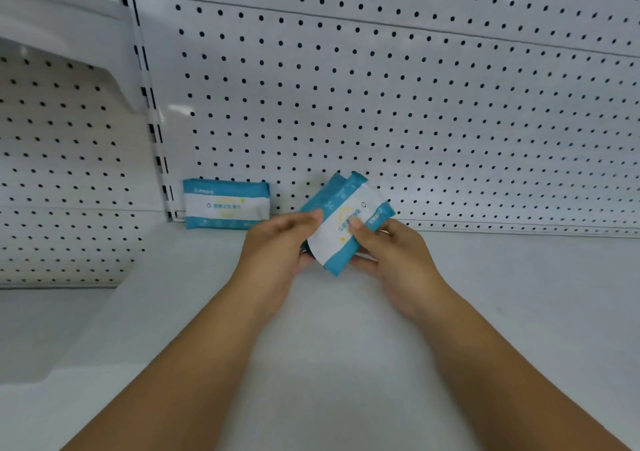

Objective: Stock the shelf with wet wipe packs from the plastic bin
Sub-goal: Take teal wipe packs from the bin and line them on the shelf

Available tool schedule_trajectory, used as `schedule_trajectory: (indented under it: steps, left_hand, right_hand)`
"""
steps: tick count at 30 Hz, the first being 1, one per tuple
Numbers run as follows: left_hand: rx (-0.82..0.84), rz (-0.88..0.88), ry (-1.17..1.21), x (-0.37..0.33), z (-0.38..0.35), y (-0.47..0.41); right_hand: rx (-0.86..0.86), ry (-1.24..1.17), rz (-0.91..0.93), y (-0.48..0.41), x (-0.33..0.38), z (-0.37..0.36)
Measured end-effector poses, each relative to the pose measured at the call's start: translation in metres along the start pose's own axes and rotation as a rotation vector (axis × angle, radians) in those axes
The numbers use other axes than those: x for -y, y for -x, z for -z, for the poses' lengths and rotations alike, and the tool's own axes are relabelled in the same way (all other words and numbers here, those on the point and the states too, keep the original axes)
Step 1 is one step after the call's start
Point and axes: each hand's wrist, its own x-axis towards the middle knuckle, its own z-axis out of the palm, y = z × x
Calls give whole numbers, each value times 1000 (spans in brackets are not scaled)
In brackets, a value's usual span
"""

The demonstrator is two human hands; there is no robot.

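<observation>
Both hands hold blue-and-white wet wipe packs (341,222) above the white shelf (329,329), tilted with the top end leaning right. Two packs seem to be stacked, one behind the other. My left hand (277,246) grips the left edge, thumb on the front. On the right edge sits my right hand (388,249), its thumb pressed on the white label. Another wet wipe pack (227,204) stands upright against the pegboard back wall at the shelf's left corner, a little left of my hands. The plastic bin is out of view.
A white pegboard back panel (415,104) rises behind the shelf. A slotted upright post (152,111) divides it from a neighbouring pegboard bay (62,173) on the left. Bare shelf surface stretches to the right of the held packs.
</observation>
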Motion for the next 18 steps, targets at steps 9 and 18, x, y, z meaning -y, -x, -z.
schedule_trajectory:
  steps: [9,18]
  left_hand:
    - [-144,-254,-178,1,9,0]
    - [-88,-147,-169,1,10,-5]
  right_hand:
    - [-181,-135,-22,2,3,16]
    - [-151,-215,-101,2,7,14]
